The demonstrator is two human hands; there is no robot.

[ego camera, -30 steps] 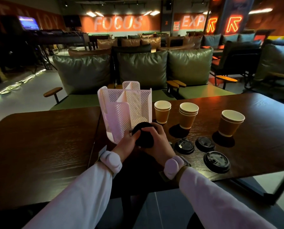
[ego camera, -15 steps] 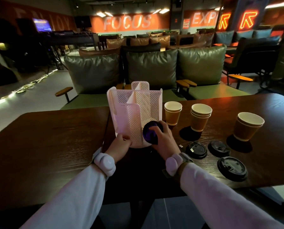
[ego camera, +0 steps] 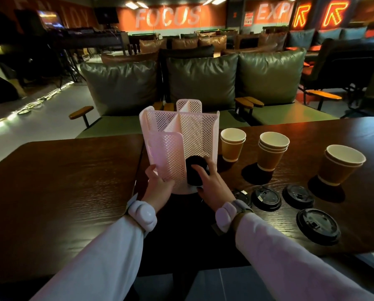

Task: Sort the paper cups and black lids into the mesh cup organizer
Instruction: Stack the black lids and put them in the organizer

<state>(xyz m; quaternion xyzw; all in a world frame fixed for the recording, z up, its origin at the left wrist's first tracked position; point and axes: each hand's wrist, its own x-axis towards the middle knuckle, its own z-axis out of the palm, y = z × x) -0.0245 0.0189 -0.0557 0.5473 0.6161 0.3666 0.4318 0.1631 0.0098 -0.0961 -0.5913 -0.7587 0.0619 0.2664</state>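
A white mesh cup organizer (ego camera: 188,131) stands upright on the dark wooden table (ego camera: 58,181). My left hand (ego camera: 160,185) grips its lower front panel. My right hand (ego camera: 212,183) holds a black lid (ego camera: 193,170) on edge in the organizer's front right compartment, near the base. To the right stand three short stacks of brown paper cups: one (ego camera: 232,146) beside the organizer, one (ego camera: 272,149) further right, one (ego camera: 339,164) far right. Three black lids (ego camera: 266,197) (ego camera: 298,195) (ego camera: 317,225) lie flat in front of the cups; a further one (ego camera: 241,196) shows partly behind my right wrist.
A seam between two tabletops runs at about (ego camera: 138,168). Green cushioned seats (ego camera: 203,81) with wooden armrests stand behind the table. My sleeves cover the near edge of the table.
My right hand has carried the lid from in front of the organizer into its front compartment. My left hand left the lid and gripped the organizer's panel. The camera has moved closer.
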